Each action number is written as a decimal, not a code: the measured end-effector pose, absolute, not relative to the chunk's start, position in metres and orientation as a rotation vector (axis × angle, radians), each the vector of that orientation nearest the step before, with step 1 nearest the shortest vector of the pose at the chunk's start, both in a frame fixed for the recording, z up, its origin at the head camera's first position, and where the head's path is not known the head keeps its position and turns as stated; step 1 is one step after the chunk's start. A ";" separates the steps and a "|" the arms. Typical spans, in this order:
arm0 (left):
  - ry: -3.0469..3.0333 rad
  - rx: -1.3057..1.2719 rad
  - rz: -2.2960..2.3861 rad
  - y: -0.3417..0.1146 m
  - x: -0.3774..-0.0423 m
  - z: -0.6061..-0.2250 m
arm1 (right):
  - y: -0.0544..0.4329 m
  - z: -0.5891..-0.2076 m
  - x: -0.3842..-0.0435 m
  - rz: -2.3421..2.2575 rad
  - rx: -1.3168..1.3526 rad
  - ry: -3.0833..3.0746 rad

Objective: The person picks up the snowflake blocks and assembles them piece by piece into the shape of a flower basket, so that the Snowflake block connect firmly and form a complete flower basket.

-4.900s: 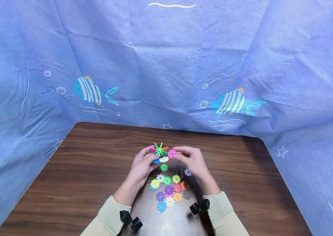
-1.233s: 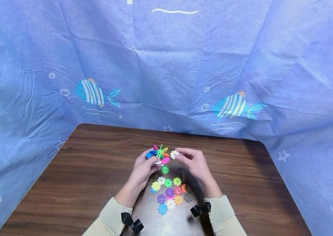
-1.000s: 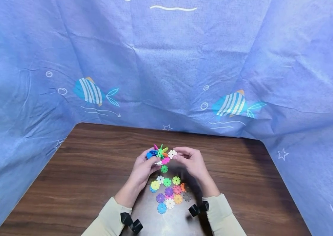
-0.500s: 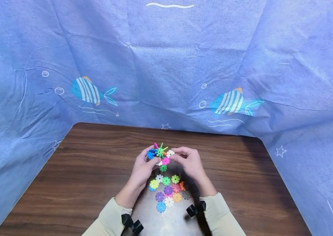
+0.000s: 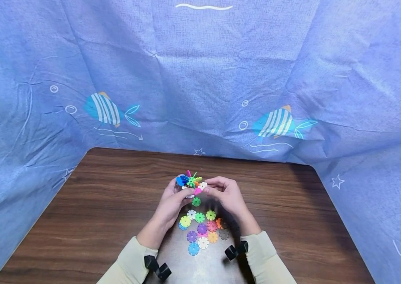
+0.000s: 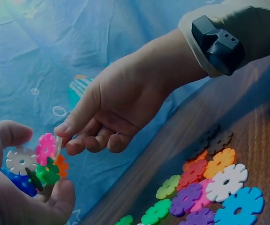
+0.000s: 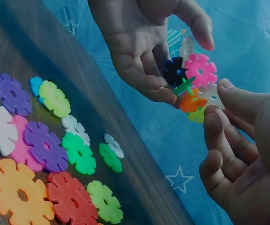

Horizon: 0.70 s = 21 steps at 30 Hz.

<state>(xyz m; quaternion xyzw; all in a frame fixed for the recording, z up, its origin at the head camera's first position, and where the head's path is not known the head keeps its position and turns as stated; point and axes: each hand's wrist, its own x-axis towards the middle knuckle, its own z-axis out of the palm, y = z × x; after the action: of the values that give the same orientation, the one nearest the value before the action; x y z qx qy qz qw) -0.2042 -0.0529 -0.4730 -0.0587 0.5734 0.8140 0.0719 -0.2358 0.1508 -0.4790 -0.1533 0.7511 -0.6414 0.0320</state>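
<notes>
Above the table, my left hand (image 5: 168, 205) holds a cluster of interlocking snowflake discs (image 5: 191, 182) between thumb and fingers. Blue, green, orange, pink and white discs fan out around its middle, and a pink disc (image 7: 200, 70) shows plainly in the right wrist view. My right hand (image 5: 227, 196) pinches a white snowflake disc (image 7: 213, 97) by its edge between thumb and forefinger. That disc is right at the cluster's right side, by the orange disc (image 7: 191, 101). The right hand's other fingers are loosely bent.
Several loose discs lie on the brown table (image 5: 122, 177) below the hands, among them a blue disc (image 5: 193, 248), a purple disc (image 5: 192, 236) and a green disc (image 5: 196, 202). Some overlap. A blue fish-print cloth (image 5: 200, 79) hangs behind the table.
Earliest, my right hand held a pink disc beside the cluster; later it holds a white one, with pink in the cluster. Since then the white disc has moved left against the cluster, which tilted slightly.
</notes>
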 end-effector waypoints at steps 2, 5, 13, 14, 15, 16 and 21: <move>1.742 -0.182 2.439 -0.053 -0.204 -0.473 | 0.149 -0.479 -0.235 -1.963 -0.470 2.333; 1.771 -0.219 2.435 -0.053 -0.204 -0.474 | 0.148 -0.481 -0.235 -1.944 -0.493 2.355; 1.665 -0.221 2.514 -0.054 -0.206 -0.474 | 0.156 -0.474 -0.234 -1.919 -0.611 2.441; 1.643 -0.219 2.527 -0.054 -0.206 -0.474 | 0.158 -0.474 -0.233 -1.914 -0.605 2.459; 1.620 -0.219 2.539 -0.054 -0.206 -0.473 | 0.160 -0.473 -0.233 -1.907 -0.596 2.470; 1.596 -0.219 2.551 -0.055 -0.207 -0.472 | 0.162 -0.472 -0.232 -1.892 -0.589 2.480; 1.513 -0.216 2.601 -0.060 -0.208 -0.471 | 0.170 -0.472 -0.232 -1.620 -0.644 2.562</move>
<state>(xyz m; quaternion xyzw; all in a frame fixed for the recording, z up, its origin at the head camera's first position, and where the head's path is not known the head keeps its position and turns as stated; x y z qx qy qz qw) -0.2076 -0.0596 -0.4709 -0.0715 0.5005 0.8605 0.0627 -0.2315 0.1702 -0.4721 -0.2076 0.8266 -0.5227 0.0211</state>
